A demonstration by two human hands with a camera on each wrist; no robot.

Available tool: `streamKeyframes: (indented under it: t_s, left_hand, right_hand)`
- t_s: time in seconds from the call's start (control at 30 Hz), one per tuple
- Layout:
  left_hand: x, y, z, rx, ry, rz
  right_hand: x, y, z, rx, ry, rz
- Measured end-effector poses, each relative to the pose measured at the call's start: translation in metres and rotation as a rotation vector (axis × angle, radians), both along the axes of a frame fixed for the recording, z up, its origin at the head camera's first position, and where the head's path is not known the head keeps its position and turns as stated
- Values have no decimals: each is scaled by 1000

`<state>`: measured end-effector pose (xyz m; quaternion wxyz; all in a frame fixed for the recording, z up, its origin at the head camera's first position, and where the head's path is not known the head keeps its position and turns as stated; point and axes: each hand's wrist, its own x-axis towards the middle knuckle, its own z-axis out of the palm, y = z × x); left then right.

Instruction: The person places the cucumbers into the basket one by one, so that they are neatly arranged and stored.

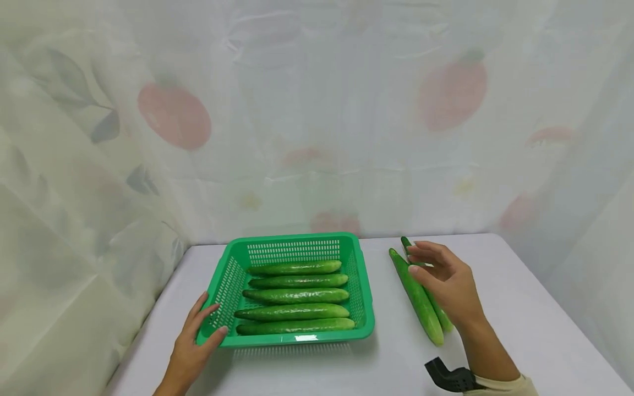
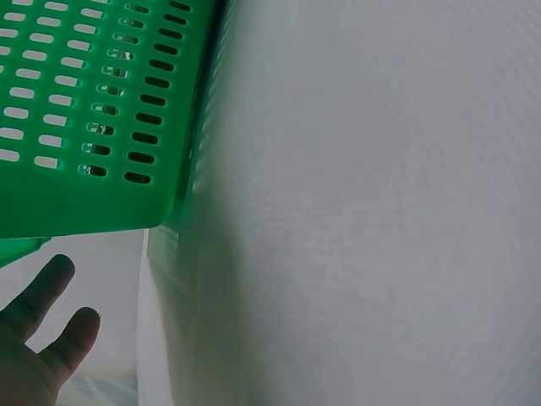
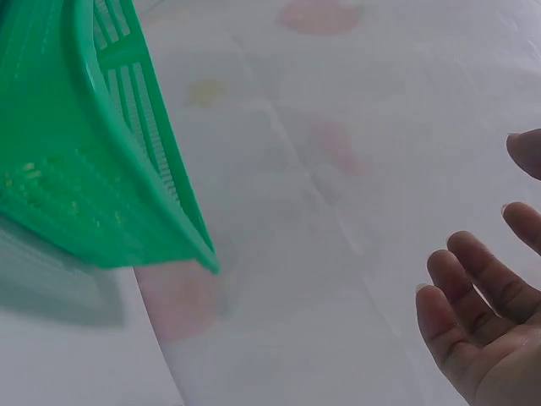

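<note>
In the head view, a green plastic basket (image 1: 297,238) with slotted walls holds several cucumbers (image 1: 295,296) laid side by side. My left hand (image 1: 190,341) is at its front left corner, with fingers spread and fingertips over the rim. The left wrist view shows straight fingers (image 2: 38,296) beside the basket wall (image 2: 93,207). To the right of the basket, two cucumbers (image 1: 418,300) lie side by side on the table. Over them is my right hand (image 1: 446,275), its fingers loosely bent and holding nothing; it partly hides the farther cucumber (image 1: 441,314).
The white table (image 1: 386,368) runs back to a pale curtain (image 1: 317,137) printed with fruit. More of this sheeting hangs at the left (image 1: 74,247) and right. A black strap (image 1: 453,377) with a curved piece is on my right wrist.
</note>
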<state>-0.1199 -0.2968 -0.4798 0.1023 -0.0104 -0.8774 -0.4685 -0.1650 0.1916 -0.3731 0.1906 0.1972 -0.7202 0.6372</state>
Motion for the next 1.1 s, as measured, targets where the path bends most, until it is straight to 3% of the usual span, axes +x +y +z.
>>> streamKeyframes:
  t_s: [0.33, 0.63, 0.87, 1.1]
  left_hand:
    - [-1, 1, 1, 5, 5, -5]
    - [0, 2, 0, 13, 0, 0]
    - [0, 3, -2, 15, -1, 8]
    - [0, 0, -2, 4, 14, 12]
  right_hand:
    - [-3, 31, -30, 50, -35, -236]
    - [-12, 51, -70, 92, -190, -439]
    - [-17, 59, -98, 97, -253, -490]
    - [-19, 64, -114, 140, -351, -503]
